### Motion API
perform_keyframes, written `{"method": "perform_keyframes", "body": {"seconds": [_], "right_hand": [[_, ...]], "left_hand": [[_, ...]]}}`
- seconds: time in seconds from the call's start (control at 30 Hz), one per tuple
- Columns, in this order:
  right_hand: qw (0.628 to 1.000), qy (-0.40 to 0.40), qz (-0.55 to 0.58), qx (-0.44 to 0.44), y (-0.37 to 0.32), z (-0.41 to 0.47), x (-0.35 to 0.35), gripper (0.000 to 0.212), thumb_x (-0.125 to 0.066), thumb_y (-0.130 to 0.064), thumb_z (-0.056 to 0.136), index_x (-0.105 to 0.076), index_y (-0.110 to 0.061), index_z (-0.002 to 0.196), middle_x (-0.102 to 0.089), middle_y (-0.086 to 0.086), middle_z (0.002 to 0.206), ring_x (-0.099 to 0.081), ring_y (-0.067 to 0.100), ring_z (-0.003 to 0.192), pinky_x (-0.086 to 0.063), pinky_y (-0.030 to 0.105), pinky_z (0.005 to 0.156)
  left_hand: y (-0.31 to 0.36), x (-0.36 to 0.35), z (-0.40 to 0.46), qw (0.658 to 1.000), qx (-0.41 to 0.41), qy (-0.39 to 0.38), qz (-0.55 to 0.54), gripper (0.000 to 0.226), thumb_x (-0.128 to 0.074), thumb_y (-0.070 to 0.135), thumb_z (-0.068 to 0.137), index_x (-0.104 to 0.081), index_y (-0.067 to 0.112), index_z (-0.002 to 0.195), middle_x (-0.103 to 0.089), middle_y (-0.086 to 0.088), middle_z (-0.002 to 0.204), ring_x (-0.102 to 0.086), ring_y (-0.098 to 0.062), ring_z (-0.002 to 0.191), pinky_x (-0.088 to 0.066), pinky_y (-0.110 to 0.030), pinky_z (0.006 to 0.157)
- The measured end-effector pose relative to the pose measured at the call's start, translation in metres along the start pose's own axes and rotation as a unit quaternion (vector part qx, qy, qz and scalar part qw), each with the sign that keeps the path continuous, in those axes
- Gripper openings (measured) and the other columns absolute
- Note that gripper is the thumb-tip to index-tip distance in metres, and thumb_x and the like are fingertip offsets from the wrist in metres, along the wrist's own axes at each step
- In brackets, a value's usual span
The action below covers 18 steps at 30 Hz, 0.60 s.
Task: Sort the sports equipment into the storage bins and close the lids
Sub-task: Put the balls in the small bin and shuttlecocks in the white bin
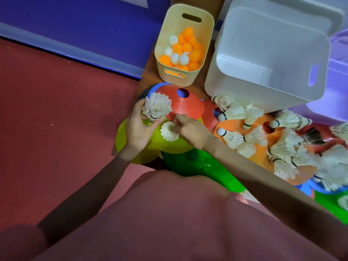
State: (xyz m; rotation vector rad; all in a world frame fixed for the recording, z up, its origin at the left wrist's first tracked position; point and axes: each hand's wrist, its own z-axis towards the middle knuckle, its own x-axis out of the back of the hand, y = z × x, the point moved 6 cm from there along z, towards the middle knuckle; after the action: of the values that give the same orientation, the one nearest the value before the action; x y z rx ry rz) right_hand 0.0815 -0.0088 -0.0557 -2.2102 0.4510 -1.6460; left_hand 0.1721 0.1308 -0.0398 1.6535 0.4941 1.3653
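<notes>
On the table, only the balls (pixel 183 51) sit binned while your left hand (pixel 138 129) grips stacked shuttlecocks (pixel 157 107), your right hand (pixel 190 129) pinches another (pixel 168 131), and many lie loose.

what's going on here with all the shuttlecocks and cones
A person is gathering shuttlecocks off a pile of flat coloured cones. The left hand holds a small stack of shuttlecocks, and the right hand pinches another shuttlecock lying on the yellow cone. Many more loose shuttlecocks lie scattered to the right. The beige bin already holds orange and white ping-pong balls; the white bin looks empty from here.
</notes>
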Motion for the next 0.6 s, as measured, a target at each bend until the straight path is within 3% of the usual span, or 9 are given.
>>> {"method": "perform_keyframes", "body": {"seconds": [0.03,0.1,0.17,0.3,0.47,0.6], "right_hand": [[1.000,0.010,-0.009,0.009,0.000,-0.004,0.005,0.036,-0.039,-0.020,0.092,-0.052,-0.004,0.122,-0.053,0.011,0.125,-0.050,0.025,0.113,-0.045,0.040,0.095],[0.999,0.027,-0.021,0.016,0.002,-0.014,0.017,0.026,-0.046,-0.020,0.089,-0.060,-0.004,0.103,-0.056,0.013,0.111,-0.055,0.029,0.101,-0.050,0.045,0.081],[0.996,0.076,-0.015,0.034,0.008,-0.028,0.030,0.018,-0.054,-0.019,0.084,-0.066,-0.008,0.093,-0.059,0.012,0.103,-0.060,0.031,0.092,-0.054,0.040,0.070],[0.983,0.178,0.047,-0.013,0.025,-0.061,0.060,0.013,-0.062,-0.021,0.087,-0.068,-0.014,0.096,-0.059,0.007,0.106,-0.061,0.025,0.093,-0.054,0.038,0.071],[0.915,0.371,0.092,-0.130,0.040,-0.103,0.096,0.013,-0.059,-0.021,0.093,-0.066,-0.011,0.096,-0.056,0.007,0.105,-0.057,0.014,0.078,-0.048,0.031,0.066],[0.856,0.468,0.155,-0.154,0.042,-0.119,0.110,0.009,-0.063,-0.014,0.091,-0.069,-0.008,0.093,-0.057,0.010,0.101,-0.053,0.007,0.071,-0.042,0.019,0.070]], "left_hand": [[0.000,-0.001,0.001,1.000,-0.004,-0.002,-0.002,0.075,-0.083,0.039,0.067,-0.050,0.012,0.129,-0.066,-0.003,0.116,-0.065,-0.020,0.094,-0.052,-0.031,0.079],[0.001,-0.005,0.003,1.000,-0.010,-0.008,-0.005,0.075,-0.081,0.042,0.068,-0.050,0.014,0.130,-0.065,-0.003,0.117,-0.065,-0.020,0.095,-0.053,-0.035,0.080],[0.003,-0.009,0.004,1.000,-0.012,-0.013,-0.004,0.073,-0.081,0.042,0.068,-0.049,0.017,0.130,-0.064,-0.002,0.117,-0.065,-0.019,0.094,-0.054,-0.038,0.079],[0.012,-0.020,0.005,0.999,-0.043,-0.024,0.012,0.072,-0.082,0.035,0.068,-0.051,0.011,0.129,-0.065,-0.006,0.116,-0.064,-0.025,0.096,-0.054,-0.043,0.077],[0.024,-0.038,0.003,0.996,-0.070,-0.048,0.035,0.074,-0.081,0.035,0.070,-0.051,0.004,0.130,-0.062,-0.011,0.123,-0.062,-0.031,0.107,-0.052,-0.046,0.084],[0.041,-0.050,-0.002,0.992,-0.098,-0.063,0.048,0.072,-0.084,0.022,0.070,-0.051,0.000,0.130,-0.060,-0.013,0.127,-0.059,-0.029,0.113,-0.043,-0.029,0.090]]}}
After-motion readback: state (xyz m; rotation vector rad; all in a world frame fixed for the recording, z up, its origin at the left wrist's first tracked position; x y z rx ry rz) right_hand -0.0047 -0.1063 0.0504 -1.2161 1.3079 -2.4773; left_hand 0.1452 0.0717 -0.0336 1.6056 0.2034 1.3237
